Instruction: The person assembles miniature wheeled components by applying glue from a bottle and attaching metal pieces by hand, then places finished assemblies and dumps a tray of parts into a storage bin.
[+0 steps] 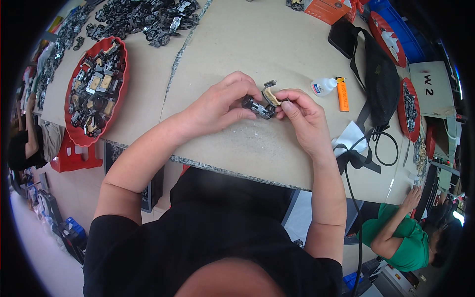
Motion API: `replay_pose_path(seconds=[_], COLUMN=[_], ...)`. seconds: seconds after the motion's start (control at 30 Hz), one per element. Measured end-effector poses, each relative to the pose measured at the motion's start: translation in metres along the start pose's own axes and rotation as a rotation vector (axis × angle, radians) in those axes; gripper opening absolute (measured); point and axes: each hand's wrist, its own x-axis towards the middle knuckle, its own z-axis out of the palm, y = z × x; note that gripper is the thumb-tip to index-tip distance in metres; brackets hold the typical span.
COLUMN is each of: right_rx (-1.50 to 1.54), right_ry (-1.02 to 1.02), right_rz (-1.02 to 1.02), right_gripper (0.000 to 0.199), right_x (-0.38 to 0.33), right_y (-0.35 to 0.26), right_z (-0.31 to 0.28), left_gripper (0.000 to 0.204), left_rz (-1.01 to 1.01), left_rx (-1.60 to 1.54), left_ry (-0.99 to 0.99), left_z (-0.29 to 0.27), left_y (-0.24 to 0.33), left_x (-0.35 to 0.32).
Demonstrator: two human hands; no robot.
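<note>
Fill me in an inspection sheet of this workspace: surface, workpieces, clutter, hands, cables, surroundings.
Surface: beige table with speckled edging; pale specks scattered below the hands.
Workpieces: small black-and-silver wheeled piece and curved cream part, held close together above the table.
Clutter: red tray of parts at left, heap of dark parts beyond; white bottle, orange object and black bag at right.
Hands: left hand grips the wheeled piece; right hand pinches the cream part.
Cables: black cable beside the right forearm.
Surroundings: people at both sides, one in a green top.
</note>
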Motion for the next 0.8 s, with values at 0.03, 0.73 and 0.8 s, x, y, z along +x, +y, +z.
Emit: replay_pose_path(seconds=[0.03,0.73,0.8], right_rx=[-0.026,-0.474,-0.496], right_ry=[0.000,-0.059,-0.062], right_rz=[-0.019,-0.252,-0.257], right_gripper=[0.016,0.013,0.014], right_x=[-0.0001,-0.0004,-0.0013], right_y=[0.0001,-0.0016,-0.0024], right_z=[0.0008,0.0041,0.0040], left_gripper=[0.030,0.048,0.050], left_rz=[0.009,-0.168,-0.117], left_rx=[-0.024,-0.220,-0.089], left_ry=[-0.003,-0.069,-0.054], left_z=[-0.0002,-0.0038,-0.0039], left_y=[-0.0010,-0.0035,-0.0042], left_x=[-0.0001,0.0018,0.0022])
